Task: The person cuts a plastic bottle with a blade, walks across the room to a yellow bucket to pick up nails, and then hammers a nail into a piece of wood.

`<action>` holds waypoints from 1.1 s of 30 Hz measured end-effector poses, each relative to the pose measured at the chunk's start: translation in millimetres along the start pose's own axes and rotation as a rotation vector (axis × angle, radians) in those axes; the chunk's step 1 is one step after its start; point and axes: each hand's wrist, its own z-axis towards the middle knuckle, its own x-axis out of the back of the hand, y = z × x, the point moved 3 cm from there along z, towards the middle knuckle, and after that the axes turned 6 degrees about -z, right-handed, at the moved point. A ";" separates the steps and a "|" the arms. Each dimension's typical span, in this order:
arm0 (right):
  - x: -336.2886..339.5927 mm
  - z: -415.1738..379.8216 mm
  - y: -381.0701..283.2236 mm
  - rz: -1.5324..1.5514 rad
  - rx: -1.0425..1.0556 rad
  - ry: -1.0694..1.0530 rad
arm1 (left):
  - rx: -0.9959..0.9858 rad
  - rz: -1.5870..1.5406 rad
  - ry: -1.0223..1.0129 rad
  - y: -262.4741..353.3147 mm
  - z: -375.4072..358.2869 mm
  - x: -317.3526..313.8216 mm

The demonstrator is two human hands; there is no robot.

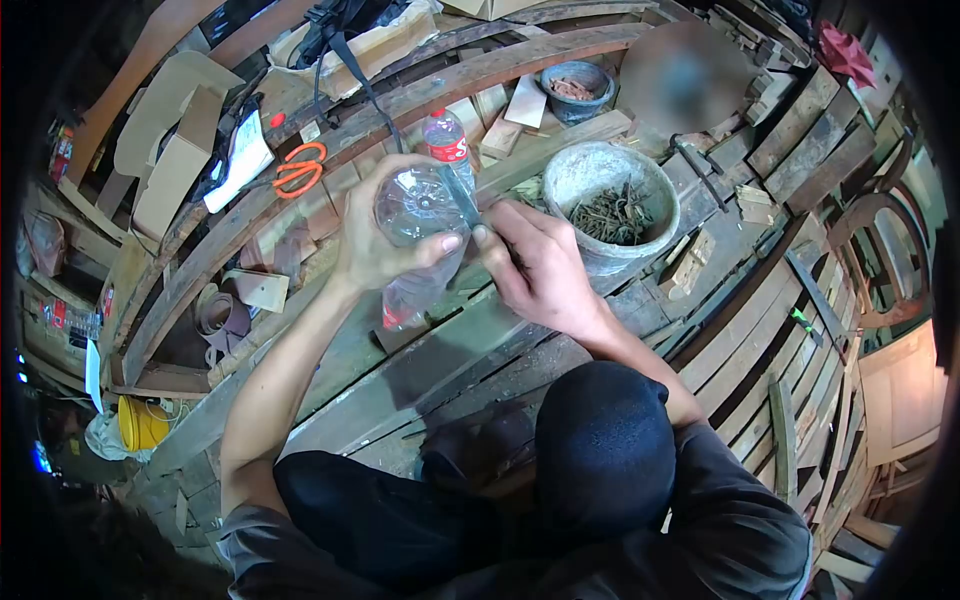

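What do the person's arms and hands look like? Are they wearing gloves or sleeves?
No gloves: the left hand and right hand are bare. Both forearms are bare too. Short dark grey sleeves cover only the upper arms. No watch or rings show.

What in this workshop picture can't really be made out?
- Head view: the tool's tip, partly hidden between right hand and clear plastic bottle held by left hand.
- Blurred patch beyond the bucket of nails.
- Bottle label: too small to read.
- Dark lens edges cut off the corners.
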 end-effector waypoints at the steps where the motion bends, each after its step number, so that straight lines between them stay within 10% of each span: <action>1: 0.0 -1.4 1.0 -0.003 0.004 0.002 | -0.001 0.001 -0.004 -0.6 0.3 -1.1; 33: -5.2 3.8 5.3 0.062 -0.021 0.055 | 0.075 -0.116 -0.002 -17.2 -4.5 -2.2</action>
